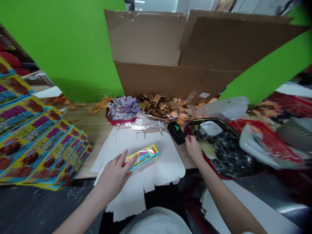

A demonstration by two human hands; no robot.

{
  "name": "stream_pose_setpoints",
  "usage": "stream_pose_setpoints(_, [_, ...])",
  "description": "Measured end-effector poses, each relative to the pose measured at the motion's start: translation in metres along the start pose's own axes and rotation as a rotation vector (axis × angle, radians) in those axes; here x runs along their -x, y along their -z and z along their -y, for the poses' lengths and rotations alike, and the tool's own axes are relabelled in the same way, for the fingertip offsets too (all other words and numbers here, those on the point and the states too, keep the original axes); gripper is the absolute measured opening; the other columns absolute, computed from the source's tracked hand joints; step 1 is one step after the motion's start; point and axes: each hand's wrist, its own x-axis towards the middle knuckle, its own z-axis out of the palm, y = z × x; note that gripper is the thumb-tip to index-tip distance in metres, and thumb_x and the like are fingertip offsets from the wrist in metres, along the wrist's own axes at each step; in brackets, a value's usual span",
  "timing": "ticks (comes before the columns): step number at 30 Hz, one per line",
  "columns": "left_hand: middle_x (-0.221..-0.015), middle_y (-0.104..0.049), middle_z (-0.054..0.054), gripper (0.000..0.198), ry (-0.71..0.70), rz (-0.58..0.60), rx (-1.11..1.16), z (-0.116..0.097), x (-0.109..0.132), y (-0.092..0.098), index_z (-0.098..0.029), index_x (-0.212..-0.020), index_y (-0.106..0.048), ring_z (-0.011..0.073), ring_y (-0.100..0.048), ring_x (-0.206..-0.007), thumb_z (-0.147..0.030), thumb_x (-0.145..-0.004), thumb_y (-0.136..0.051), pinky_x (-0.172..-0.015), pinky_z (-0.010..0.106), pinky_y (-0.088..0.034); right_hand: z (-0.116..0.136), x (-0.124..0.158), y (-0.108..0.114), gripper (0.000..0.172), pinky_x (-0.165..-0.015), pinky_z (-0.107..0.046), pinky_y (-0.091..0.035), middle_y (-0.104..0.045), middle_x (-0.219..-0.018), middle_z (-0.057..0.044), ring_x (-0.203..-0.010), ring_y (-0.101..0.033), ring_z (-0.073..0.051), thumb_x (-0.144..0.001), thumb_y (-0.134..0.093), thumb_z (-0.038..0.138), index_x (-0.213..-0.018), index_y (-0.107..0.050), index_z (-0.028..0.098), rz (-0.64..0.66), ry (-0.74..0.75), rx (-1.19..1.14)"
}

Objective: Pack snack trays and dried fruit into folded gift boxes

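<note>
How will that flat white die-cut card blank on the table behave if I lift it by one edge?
The flat white die-cut card blank looks thin and light, so it will probably flex when lifted by one edge. Its narrow cut tabs may bend or snag. On the wooden table, it would likely slide if pushed.

Snack packet point(140, 158): yellow wrapper, pink lettering, blue edge.

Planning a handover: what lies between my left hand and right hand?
Head view: from left hand to right hand lie a yellow snack packet on white cardboard blank, then wooden table.
</note>
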Motion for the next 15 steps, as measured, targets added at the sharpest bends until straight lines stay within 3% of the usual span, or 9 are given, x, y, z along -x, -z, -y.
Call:
stream_pose_setpoints(2, [-0.143,-0.043,0.013,0.055,-0.020,0.002,0.013,0.006,0.000,-0.001,-0.037,-0.144,-0.034,0.0311,-0.059,-0.102,-0.033,-0.090,-0.045,-0.077,0.043,-0.050,-0.011,-0.028,0.004,0.025,-0.085,-0.045,-0.049,-0.063,-0.099,-0.013,-0.095,-0.060,-0.024,-0.092,-0.049,0.035,-0.101,-0.061,0.015,0.033,-0.199,-0.034])
stream_pose_setpoints(5, [-0.138,-0.048,0.012,0.053,-0.049,-0.026,0.027,0.009,0.001,0.000,-0.040,-0.143,-0.034,0.0284,-0.061,-0.092,-0.038,-0.091,-0.042,-0.075,0.042,-0.050,-0.018,-0.059,-0.001,0.028,-0.079,-0.039,-0.053,-0.062,-0.104,-0.008,-0.091,-0.061,-0.018,-0.092,-0.054,0.036,-0.107,-0.059,0.014,0.086,-0.347,-0.099])
stream_pose_setpoints(8, [-0.138,-0.047,0.014,0.055,-0.087,-0.115,-0.006,0.004,-0.002,0.003,-0.039,-0.140,-0.039,0.0348,-0.056,-0.107,-0.046,-0.086,-0.049,-0.083,0.049,-0.047,-0.016,-0.072,-0.010,0.033,-0.078,-0.037,-0.054,-0.060,-0.110,-0.007,-0.092,-0.061,-0.017,-0.092,-0.055,0.038,-0.115,-0.056,0.015,0.155,-0.473,-0.178])
stream_pose_setpoints(10, [-0.144,-0.039,0.016,0.054,-0.134,-0.137,-0.003,-0.003,-0.008,0.005,-0.031,-0.133,-0.050,0.0383,-0.046,-0.123,-0.051,-0.083,-0.054,-0.092,0.052,-0.043,-0.013,-0.075,-0.013,0.034,-0.080,-0.038,-0.054,-0.060,-0.112,-0.007,-0.094,-0.061,-0.018,-0.092,-0.055,0.038,-0.116,-0.056,0.015,0.191,-0.536,-0.215])
stream_pose_setpoints(13, [-0.146,-0.038,0.014,0.044,-0.120,-0.042,0.002,-0.018,-0.022,0.008,-0.023,-0.126,-0.055,0.0324,-0.050,-0.117,-0.041,-0.086,-0.053,-0.088,0.044,-0.047,-0.009,-0.076,-0.015,0.034,-0.081,-0.039,-0.053,-0.059,-0.115,-0.008,-0.097,-0.060,-0.019,-0.091,-0.056,0.037,-0.118,-0.055,0.016,0.207,-0.606,-0.261])
stream_pose_setpoints(15, [-0.143,-0.043,0.011,0.050,-0.063,0.012,-0.064,-0.027,-0.029,0.008,-0.030,-0.138,-0.044,0.0280,-0.057,-0.104,-0.023,-0.089,-0.049,-0.080,0.041,-0.048,-0.006,-0.076,-0.015,0.033,-0.081,-0.039,-0.053,-0.059,-0.114,-0.008,-0.096,-0.061,-0.018,-0.091,-0.056,0.036,-0.117,-0.055,0.015,0.202,-0.638,-0.305])
